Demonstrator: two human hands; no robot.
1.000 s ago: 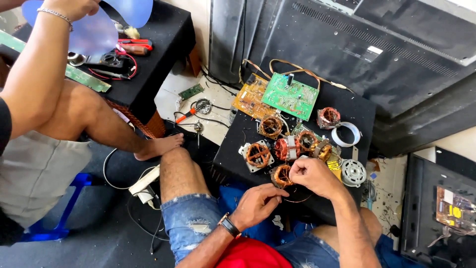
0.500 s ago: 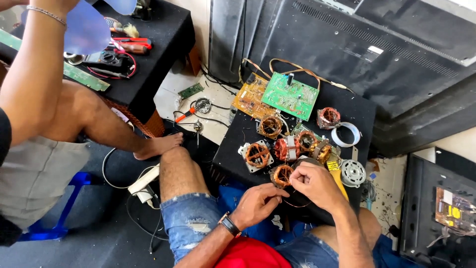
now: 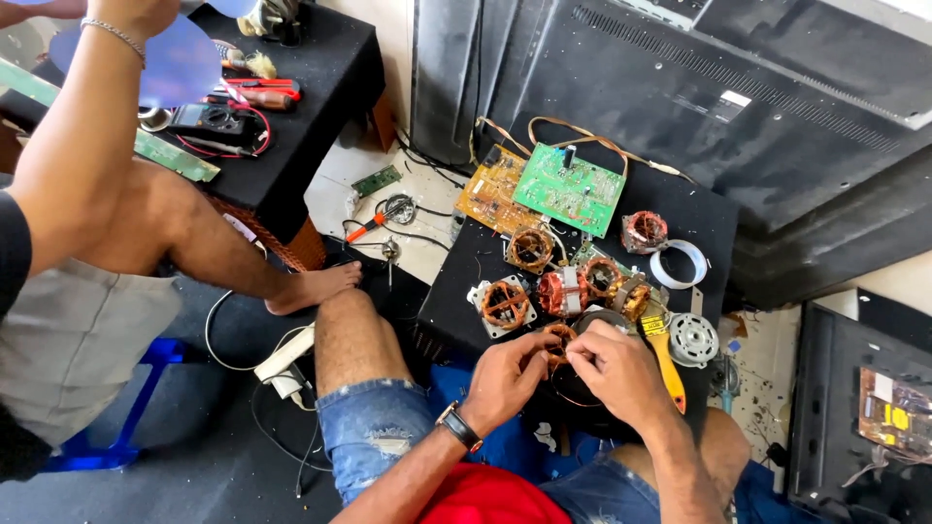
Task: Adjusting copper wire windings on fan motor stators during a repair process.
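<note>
Black table (image 3: 699, 218), motor parts; both hands, left hand (image 3: 505, 374), right hand (image 3: 621, 374), together clamped on copper-wound coil (image 3: 558, 340).

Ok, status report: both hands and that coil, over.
Left hand and right hand both pinch the copper coil at the black table's edge. Yellow-handled tool lies right alongside.

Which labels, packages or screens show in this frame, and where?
TV: leans back-out behind the black table, big dark panel.
Label: small white rectangle on the TV back.
Second panel: lower right, dark, with a board in a clear bag bearing yellow stickers.
No lit screens or boxes show.
</note>
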